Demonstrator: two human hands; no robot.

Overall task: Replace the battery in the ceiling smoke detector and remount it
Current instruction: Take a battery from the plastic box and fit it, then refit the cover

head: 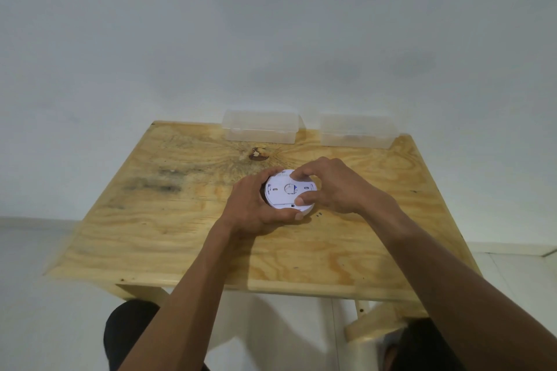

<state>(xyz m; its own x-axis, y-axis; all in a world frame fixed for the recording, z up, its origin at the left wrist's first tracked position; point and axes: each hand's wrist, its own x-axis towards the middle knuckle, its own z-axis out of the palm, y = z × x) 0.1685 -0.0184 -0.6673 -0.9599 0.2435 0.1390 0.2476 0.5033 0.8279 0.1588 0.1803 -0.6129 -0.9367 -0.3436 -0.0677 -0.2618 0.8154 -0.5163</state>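
A round white smoke detector (283, 193) rests on the wooden table (180, 235), its back side up, showing a small round centre part with a blue mark. My left hand (253, 208) wraps around its left and near rim, thumb at the front edge. My right hand (334, 187) grips the right side, fingers curled over the top plate and the thumb pressing on it. No battery is visible.
Two clear plastic lidded boxes stand at the table's far edge, one (260, 128) in the middle, the other (358, 132) to the right, against a white wall. A dark knot (257, 154) marks the wood behind the detector. My knees show below the near edge.
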